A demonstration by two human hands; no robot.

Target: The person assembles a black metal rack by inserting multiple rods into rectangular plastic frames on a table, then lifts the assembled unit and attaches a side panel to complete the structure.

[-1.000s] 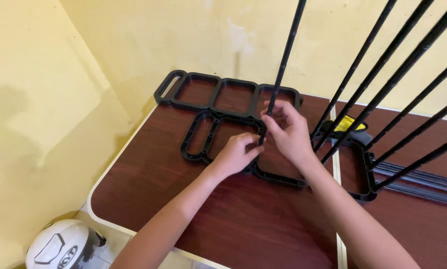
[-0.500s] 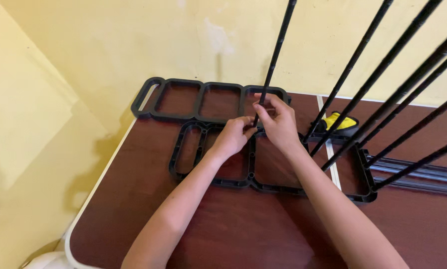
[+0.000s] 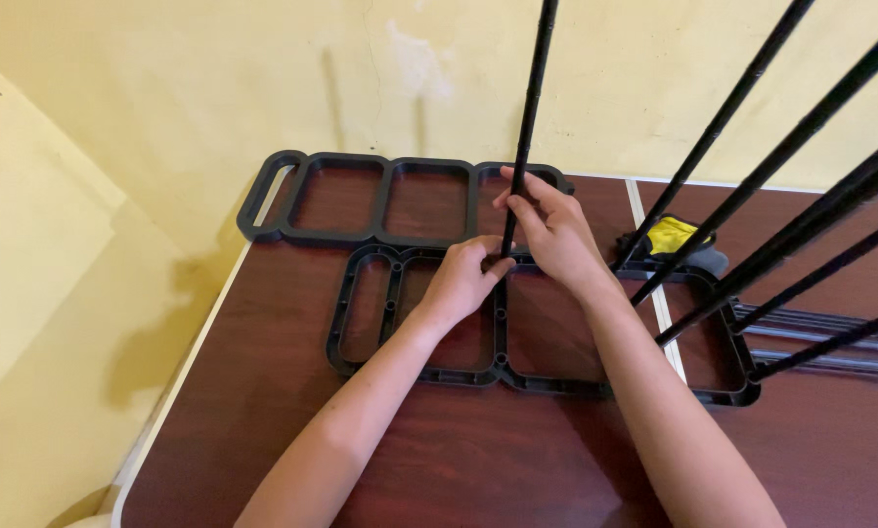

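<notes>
Head view: two black frames [image 3: 429, 323], both hands [image 3: 547, 235] gripping one rod [image 3: 529, 117].

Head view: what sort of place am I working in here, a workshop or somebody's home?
Probably a plain room at home, not a fitted workshop. A dark wood-grain folding table stands in a corner of bare yellow painted walls, and black plastic rack frames with loose black rods lie on it; no bench tools show.

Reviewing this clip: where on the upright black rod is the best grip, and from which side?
Low on the upright black rod, just above the black frame, coming in from the near side. The rod is thin and stands nearly vertical, so a low grip likely steadies it best; the right hand and left hand both hold there.
</notes>
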